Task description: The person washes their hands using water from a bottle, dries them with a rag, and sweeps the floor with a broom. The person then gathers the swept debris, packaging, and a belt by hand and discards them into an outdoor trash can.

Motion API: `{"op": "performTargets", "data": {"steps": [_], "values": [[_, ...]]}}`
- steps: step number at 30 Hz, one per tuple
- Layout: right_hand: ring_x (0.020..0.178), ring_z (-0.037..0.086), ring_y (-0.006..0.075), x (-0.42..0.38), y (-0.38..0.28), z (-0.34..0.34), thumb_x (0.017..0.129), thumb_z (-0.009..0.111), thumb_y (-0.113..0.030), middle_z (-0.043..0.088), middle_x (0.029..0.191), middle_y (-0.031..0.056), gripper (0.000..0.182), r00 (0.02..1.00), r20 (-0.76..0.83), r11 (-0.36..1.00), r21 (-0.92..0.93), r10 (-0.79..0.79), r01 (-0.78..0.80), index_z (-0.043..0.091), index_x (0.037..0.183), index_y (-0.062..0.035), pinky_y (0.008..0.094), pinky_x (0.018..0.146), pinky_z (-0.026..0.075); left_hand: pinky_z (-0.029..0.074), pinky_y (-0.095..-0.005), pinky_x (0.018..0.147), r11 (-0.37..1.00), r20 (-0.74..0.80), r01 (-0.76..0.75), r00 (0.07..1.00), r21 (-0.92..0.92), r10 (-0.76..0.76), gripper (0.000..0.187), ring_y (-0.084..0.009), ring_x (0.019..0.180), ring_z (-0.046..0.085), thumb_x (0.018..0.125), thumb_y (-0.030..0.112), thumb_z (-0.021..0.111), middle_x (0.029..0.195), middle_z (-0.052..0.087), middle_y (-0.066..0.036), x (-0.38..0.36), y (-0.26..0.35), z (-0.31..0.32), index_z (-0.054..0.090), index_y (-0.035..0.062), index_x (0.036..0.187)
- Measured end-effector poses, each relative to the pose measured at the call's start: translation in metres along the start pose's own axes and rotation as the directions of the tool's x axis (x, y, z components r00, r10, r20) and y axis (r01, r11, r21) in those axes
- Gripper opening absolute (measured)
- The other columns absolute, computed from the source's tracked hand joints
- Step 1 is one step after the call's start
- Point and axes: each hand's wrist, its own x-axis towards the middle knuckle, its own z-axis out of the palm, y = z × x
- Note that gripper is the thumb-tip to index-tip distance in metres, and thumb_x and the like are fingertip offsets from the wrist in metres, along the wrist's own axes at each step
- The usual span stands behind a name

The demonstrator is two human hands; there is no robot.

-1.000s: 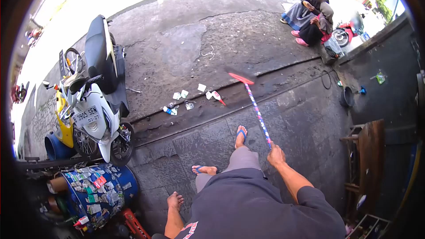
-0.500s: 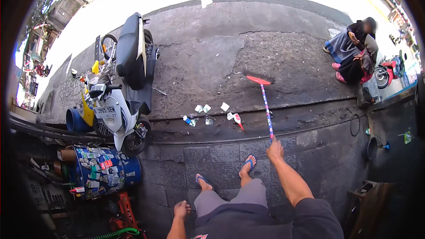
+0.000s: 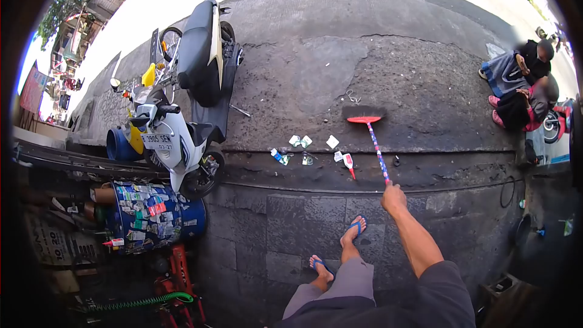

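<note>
My right hand [image 3: 394, 198] is wrapped round the end of a broom's patterned handle [image 3: 378, 151], arm stretched forward. The broom's red head [image 3: 364, 119] rests on the rough ground past the ledge, dark bristles [image 3: 363, 111] pointing away from me. A thin bent wire [image 3: 352, 98] lies just beyond the bristles. Left of the handle, on the lower strip, are a white bottle with a red nozzle [image 3: 348, 164] and a blue-and-white bottle [image 3: 279, 157]. Several crumpled white wrappers [image 3: 300, 141] are scattered near them. My left hand is out of the picture.
A white scooter [image 3: 176, 149] is parked on the left, close to a blue drum covered in stickers [image 3: 159, 215]. Two people [image 3: 523, 88] sit at the right edge of the pavement. A low ledge [image 3: 431, 150] crosses the ground ahead. A green coiled hose [image 3: 146, 301] lies lower left.
My right hand still grips the broom, its bristles now turned more squarely away from me. My left hand has dropped out of view. The view has shifted and my feet have changed position.
</note>
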Motion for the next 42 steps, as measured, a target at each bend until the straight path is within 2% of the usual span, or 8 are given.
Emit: {"op": "performTargets", "data": {"steps": [4, 7, 9, 17, 23, 28, 33, 42], "values": [[0.101, 0.059, 0.0432, -0.099, 0.04, -0.035, 0.078, 0.059, -0.006, 0.057, 0.113, 0.0247, 0.049, 0.993, 0.116, 1.0, 0.002, -0.028, 0.028, 0.051, 0.126, -0.004, 0.048, 0.087, 0.049, 0.049, -0.0346, 0.065, 0.997, 0.149, 0.072, 0.986, 0.02, -0.074, 0.035, -0.0192, 0.077, 0.059, 0.089, 0.024, 0.057, 0.096, 0.065, -0.013, 0.028, 0.039, 0.017, 0.06, 0.0008, 0.116], [0.102, 0.059, 0.0428, -0.124, 0.038, -0.047, 0.079, 0.059, -0.007, 0.057, 0.113, 0.0239, 0.053, 0.995, 0.066, 0.997, 0.018, -0.074, 0.073, 0.048, 0.131, -0.0051, 0.0477, 0.088, 0.048, 0.048, -0.0393, 0.086, 0.996, 0.035, 0.085, 0.996, -0.013, -0.085, 0.044, -0.0312, 0.096, 0.064, 0.093, 0.037, 0.046, 0.1, 0.067, -0.02, 0.012, 0.119, 0.018, 0.066, -0.0007, 0.103], [0.101, 0.059, 0.0426, -0.111, 0.027, -0.046, 0.079, 0.06, -0.008, 0.057, 0.112, 0.024, 0.056, 0.999, 0.002, 0.999, 0.02, -0.04, 0.04, 0.046, 0.133, -0.0057, 0.0479, 0.088, 0.048, 0.03, -0.0288, 0.035, 0.938, -0.003, -0.04, 0.999, -0.346, 0.042, 0.03, -0.0118, 0.037, 0.039, 0.09, 0.028, 0.059, 0.049, 0.045, -0.002, 0.019, 0.125, 0.018, 0.062, 0.0037, 0.072], [0.102, 0.061, 0.0404, 0.04, -0.045, -0.017, 0.097, 0.037, -0.019, 0.058, 0.111, 0.0234, 0.034, 0.999, -0.01, 0.994, -0.101, 0.034, -0.035, 0.049, 0.121, 0.0025, 0.0479, 0.085, 0.051, 0.049, -0.0312, 0.055, 0.84, 0.134, 0.197, 0.98, -0.505, -0.149, 0.029, -0.0176, 0.061, 0.059, 0.093, 0.028, 0.054, 0.082, 0.064, -0.008, 0.067, 0.097, 0.001, 0.058, 0.0036, 0.107], [0.102, 0.061, 0.0412, -0.043, -0.021, 0.001, 0.096, 0.038, -0.016, 0.057, 0.114, 0.0246, 0.036, 0.989, 0.138, 0.962, -0.259, -0.051, 0.086, 0.048, 0.127, -0.0006, 0.0472, 0.084, 0.051, 0.05, -0.0336, 0.053, 0.801, 0.172, 0.234, 0.971, -0.551, -0.166, 0.031, -0.0203, 0.062, 0.062, 0.094, 0.028, 0.054, 0.081, 0.065, -0.01, 0.107, 0.093, -0.015, 0.057, 0.0011, 0.11], [0.097, 0.061, 0.0408, -0.148, -0.006, -0.006, 0.077, 0.06, -0.009, 0.059, 0.111, 0.0216, 0.055, 0.972, 0.213, 0.953, -0.262, -0.097, 0.152, 0.05, 0.13, -0.0107, 0.0479, 0.084, 0.051, 0.054, -0.0359, 0.056, 0.946, 0.211, 0.079, 0.977, -0.315, -0.011, 0.036, -0.0242, 0.064, 0.065, 0.093, 0.028, 0.056, 0.088, 0.067, -0.013, 0.155, 0.166, -0.039, 0.057, -0.0014, 0.114], [0.096, 0.061, 0.0412, -0.21, -0.048, -0.034, 0.079, 0.058, -0.008, 0.058, 0.109, 0.0228, 0.054, 0.978, 0.19, 0.969, -0.209, -0.088, 0.128, 0.048, 0.132, -0.0102, 0.0483, 0.084, 0.05, 0.049, -0.0301, 0.052, 0.82, 0.129, -0.032, 0.983, -0.572, 0.129, 0.033, -0.0161, 0.062, 0.061, 0.092, 0.029, 0.055, 0.082, 0.065, -0.009, 0.232, 0.26, -0.093, 0.06, 0.0005, 0.108], [0.101, 0.059, 0.0425, -0.068, -0.163, 0.018, 0.081, 0.055, -0.007, 0.056, 0.111, 0.0246, 0.054, 0.997, 0.071, 0.982, -0.182, -0.042, 0.054, 0.044, 0.134, -0.0068, 0.0493, 0.086, 0.049, 0.047, -0.0257, 0.055, 0.805, -0.062, -0.242, 0.966, -0.542, 0.249, 0.033, -0.0123, 0.062, 0.057, 0.092, 0.028, 0.054, 0.081, 0.063, -0.005, 0.235, 0.342, -0.202, 0.06, 0.0013, 0.11]]}}
